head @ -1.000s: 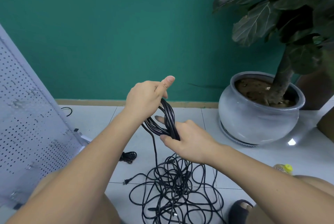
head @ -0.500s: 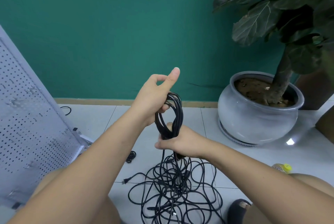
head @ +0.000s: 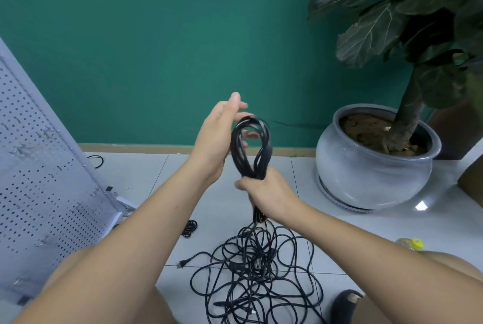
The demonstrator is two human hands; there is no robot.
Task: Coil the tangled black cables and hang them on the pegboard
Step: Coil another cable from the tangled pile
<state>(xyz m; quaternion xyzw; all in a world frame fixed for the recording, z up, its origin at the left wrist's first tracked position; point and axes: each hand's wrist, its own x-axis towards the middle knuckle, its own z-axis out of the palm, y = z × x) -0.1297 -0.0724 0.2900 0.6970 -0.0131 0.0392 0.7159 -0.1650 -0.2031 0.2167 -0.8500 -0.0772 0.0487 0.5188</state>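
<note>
Fingers of my right hand (head: 266, 193) clamp the coil (head: 251, 151) at its neck, alone now. My left hand (head: 215, 140) has released since a second ago, fingers straight beside the loop. Pegboard (head: 39, 179) leans at left, no coil hung. Tangle (head: 256, 276) lies on the floor (head: 326, 240), strands feeding up. Coil upright, not tilted as before. Judgement: left is free for the next loop.

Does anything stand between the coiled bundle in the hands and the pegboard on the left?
No object does. The coil, gripped at its base by the right hand, has only the person's own left hand on the pegboard side. Cable trails from it into the tangle below, so it is tethered.
</note>
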